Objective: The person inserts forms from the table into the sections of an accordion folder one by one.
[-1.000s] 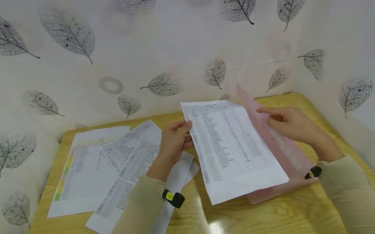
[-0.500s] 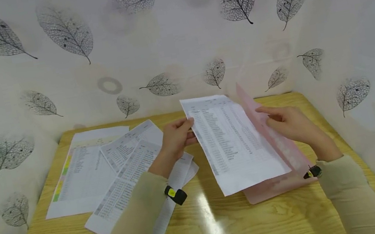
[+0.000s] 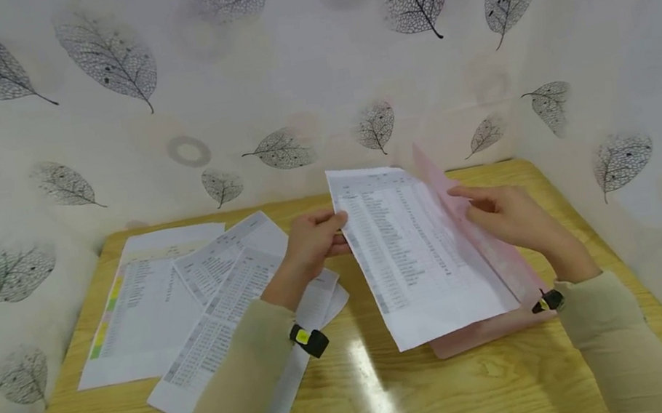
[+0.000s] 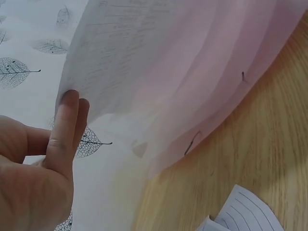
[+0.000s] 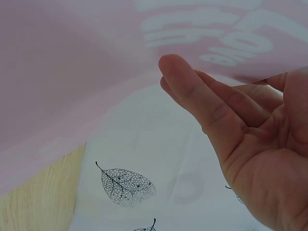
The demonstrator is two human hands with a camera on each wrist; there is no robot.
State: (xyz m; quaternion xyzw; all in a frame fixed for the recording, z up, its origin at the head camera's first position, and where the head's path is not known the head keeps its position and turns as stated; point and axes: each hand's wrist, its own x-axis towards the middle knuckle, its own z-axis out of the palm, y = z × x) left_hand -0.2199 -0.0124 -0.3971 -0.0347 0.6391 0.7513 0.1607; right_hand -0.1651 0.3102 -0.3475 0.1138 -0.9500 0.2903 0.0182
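Note:
A printed sheet with a table of rows is held up tilted at the middle. My left hand pinches its left edge between thumb and fingers; the left wrist view shows these fingers behind the paper. Just to the right stands a pink folder, its cover raised, with white lettering on the outside. My right hand pinches the cover's edge, and in the right wrist view the folder hangs over the fingers. The sheet's right edge lies against the folder's inside; how deep it reaches is hidden.
On the left of the wooden table lie several overlapping papers: a sheet with coloured tabs and printed sheets partly under my left forearm. A leaf-patterned curtain encloses the table's back and sides.
My left hand has shifted slightly right with the sheet, whose lower end has swung right toward the folder. My right hand keeps its hold on the folder's cover.

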